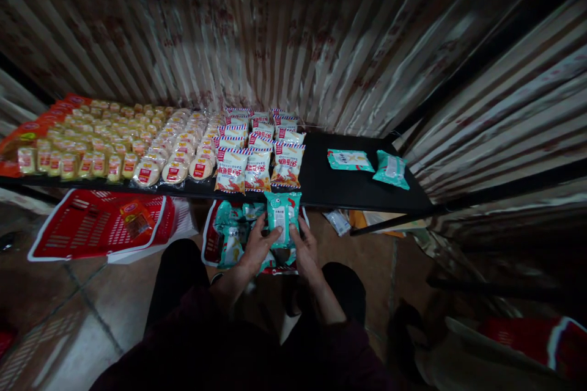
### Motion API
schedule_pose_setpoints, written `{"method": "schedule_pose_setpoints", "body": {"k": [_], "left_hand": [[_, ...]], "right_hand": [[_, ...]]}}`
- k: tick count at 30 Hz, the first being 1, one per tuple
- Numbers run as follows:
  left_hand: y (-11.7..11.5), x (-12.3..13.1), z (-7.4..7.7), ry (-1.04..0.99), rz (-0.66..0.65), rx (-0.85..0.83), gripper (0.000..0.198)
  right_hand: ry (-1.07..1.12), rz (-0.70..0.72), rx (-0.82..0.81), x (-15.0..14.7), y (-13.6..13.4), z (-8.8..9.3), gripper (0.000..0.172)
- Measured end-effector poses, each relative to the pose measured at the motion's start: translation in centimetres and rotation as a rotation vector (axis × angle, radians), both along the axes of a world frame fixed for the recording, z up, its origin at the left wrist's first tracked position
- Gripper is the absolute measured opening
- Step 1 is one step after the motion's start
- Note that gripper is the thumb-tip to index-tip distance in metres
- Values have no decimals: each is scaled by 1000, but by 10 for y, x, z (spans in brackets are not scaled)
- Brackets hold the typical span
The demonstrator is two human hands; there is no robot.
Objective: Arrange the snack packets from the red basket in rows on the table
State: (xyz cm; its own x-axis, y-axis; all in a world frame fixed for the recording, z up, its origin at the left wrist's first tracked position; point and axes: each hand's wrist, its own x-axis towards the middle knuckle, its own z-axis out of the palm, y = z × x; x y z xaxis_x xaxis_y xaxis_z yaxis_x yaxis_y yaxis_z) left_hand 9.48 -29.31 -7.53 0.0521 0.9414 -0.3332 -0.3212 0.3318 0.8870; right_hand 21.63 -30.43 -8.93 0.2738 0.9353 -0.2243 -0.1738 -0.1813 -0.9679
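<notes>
Between my hands is a teal snack packet (284, 215), held upright in front of the black shelf's front edge. My left hand (257, 247) grips its left side with the thumb across the front. On its right side my right hand (304, 249) is closed the same way. Below, a red basket (210, 235) holds several more teal packets (232, 244), partly hidden by my hands. Two teal packets, one flat (350, 160) and one tilted (391, 169), lie on the shelf's right part.
On the black shelf (316, 186) stand rows of white snack bags (287, 165), round wrapped crackers (174, 172), small yellow wrapped cakes (98, 164) and orange packets (27, 128). Another red basket (92, 223) with an orange packet sits lower left. A striped curtain (257, 30) hangs behind.
</notes>
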Motion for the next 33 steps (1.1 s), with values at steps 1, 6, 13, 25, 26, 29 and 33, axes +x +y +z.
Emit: {"method": "schedule_pose_setpoints", "body": {"k": [1,6,13,25,26,29,33], "left_hand": [[0,0,1,-6,-13,0,63],[1,4,5,71,35,72,60],[-1,17,24,460,93,229,52],[6,30,49,827,-94,712,45],[9,32,50,833,-102,722,45],[17,38,51,832,-126,755,45],[27,46,52,822,-156,787,44]], "right_hand": [[-23,0,-5,1,0,0,63],[-182,-62,104,5,2,-3,58],[-434,-122,181,12,5,8,36],[-293,-94,199,23,7,16,57],[-295,-88,194,25,9,15,57],[-336,-84,186,30,18,16,55],[-390,-117,208,37,33,24,45]]}}
